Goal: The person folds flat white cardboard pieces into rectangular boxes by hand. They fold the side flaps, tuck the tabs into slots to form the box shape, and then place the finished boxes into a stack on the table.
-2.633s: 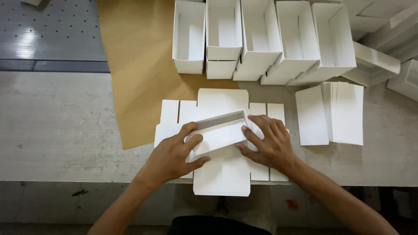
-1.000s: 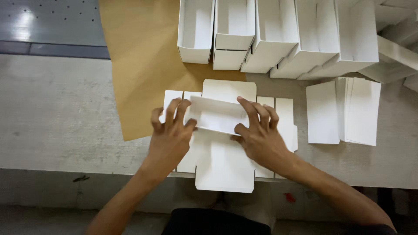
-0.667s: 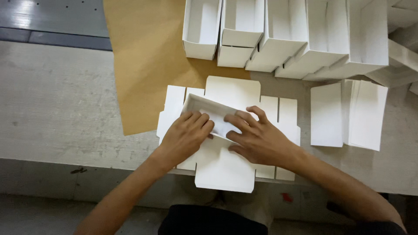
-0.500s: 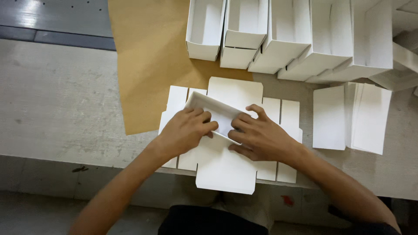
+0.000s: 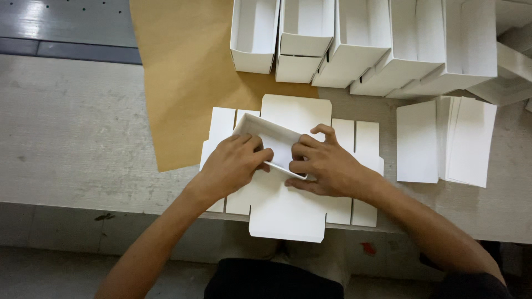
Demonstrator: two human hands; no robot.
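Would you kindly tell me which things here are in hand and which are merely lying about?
In hand:
- small white box, tilted, gripped by left hand and right hand
- stack of flat die-cut blanks beneath it

Lying about:
- row of folded white boxes
- pile of white sheets
- brown paper
- grey table

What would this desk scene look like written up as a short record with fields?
Left hand: left hand grips the near-left side of a half-folded white box
Right hand: right hand presses the same box's right end
Underneath: stack of flat white blanks, overhanging the table edge
Behind: row of folded white boxes
Right side: pile of white card sheets
Surface: grey table with brown paper sheet
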